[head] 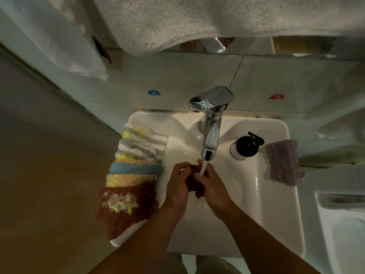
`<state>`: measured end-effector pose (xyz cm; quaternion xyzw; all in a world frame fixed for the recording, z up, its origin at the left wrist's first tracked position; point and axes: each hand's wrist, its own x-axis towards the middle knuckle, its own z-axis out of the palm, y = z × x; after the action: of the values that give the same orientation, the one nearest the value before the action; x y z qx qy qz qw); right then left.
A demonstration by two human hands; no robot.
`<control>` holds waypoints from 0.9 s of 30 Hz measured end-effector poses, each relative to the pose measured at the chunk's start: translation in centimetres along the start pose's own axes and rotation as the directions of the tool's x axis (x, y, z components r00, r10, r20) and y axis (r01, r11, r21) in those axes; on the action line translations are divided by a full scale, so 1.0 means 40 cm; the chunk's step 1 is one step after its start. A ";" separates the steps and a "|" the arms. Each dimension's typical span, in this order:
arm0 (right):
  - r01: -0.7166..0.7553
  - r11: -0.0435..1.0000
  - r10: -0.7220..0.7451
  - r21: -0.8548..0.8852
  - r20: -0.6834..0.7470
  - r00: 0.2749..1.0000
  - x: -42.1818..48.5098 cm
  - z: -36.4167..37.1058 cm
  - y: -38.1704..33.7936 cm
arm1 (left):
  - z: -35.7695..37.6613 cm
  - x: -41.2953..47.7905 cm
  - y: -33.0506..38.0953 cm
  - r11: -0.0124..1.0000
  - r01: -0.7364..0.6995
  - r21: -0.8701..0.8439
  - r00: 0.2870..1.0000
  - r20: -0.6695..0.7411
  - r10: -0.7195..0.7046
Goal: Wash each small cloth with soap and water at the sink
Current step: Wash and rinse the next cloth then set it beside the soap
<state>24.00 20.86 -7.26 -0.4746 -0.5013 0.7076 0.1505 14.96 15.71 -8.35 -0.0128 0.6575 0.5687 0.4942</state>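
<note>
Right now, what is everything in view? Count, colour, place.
sink: one, white, centre
tap: one, chrome, back of sink, running
soap dispenser: one, black pump, right rim
purple cloth: one, purple, right rim
piled cloths: at least five, striped, tan, blue, dark red, left rim
held cloth: one, dark red, under the stream
towels: two, white, hanging above
blue sticker: one, blue, wall left of tap
red sticker: one, red, wall right of tap
second basin: one, white, far right
left hand: one, grips held cloth
right hand: one, grips held cloth
</note>
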 end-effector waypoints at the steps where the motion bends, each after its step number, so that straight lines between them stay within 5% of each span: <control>1: 0.046 0.999 -0.046 -0.019 0.007 0.999 -0.005 -0.006 0.001 | -0.008 0.000 -0.007 0.999 -0.032 -0.004 0.998 0.060 0.032; 7: 0.097 0.940 -0.151 -0.327 -0.143 0.978 0.022 -0.007 0.043 | 0.000 -0.014 -0.029 0.855 -0.270 0.442 0.959 0.048 0.278; 11: 0.073 0.872 -0.180 -0.484 -0.178 0.968 0.026 0.006 0.015 | 0.002 0.010 -0.007 0.575 -0.327 0.750 0.913 0.094 0.397; 13: 0.021 0.934 -0.102 -0.358 -0.208 0.973 0.024 0.016 0.002 | 0.006 0.005 0.001 0.714 -0.271 0.645 0.945 0.036 0.326; 15: -0.033 0.975 -0.014 -0.220 -0.208 0.978 0.022 0.014 -0.013 | 0.008 -0.008 0.013 0.928 -0.146 0.344 0.988 0.003 0.154; 18: -0.055 0.998 0.054 -0.040 -0.027 0.998 0.014 -0.008 -0.031 | -0.009 -0.014 0.007 0.995 -0.070 0.072 0.992 0.107 0.062; 21: 0.057 0.988 -0.051 -0.141 0.047 0.998 0.019 -0.023 -0.007 | -0.008 -0.017 -0.001 0.965 -0.173 0.198 0.984 0.087 0.158; 25: 0.142 0.897 -0.211 -0.418 -0.123 0.970 0.032 -0.019 0.024 | 0.024 -0.031 0.017 0.922 -0.236 0.307 0.972 0.086 0.220; 27: 0.113 0.850 -0.228 -0.515 -0.167 0.959 0.038 -0.015 0.014 | 0.021 -0.016 0.017 0.784 -0.294 0.547 0.951 0.087 0.296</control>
<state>23.87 21.98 -8.56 -0.5267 -0.6876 0.4797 0.1401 15.43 16.24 -7.30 0.2325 0.7881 0.4241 0.3807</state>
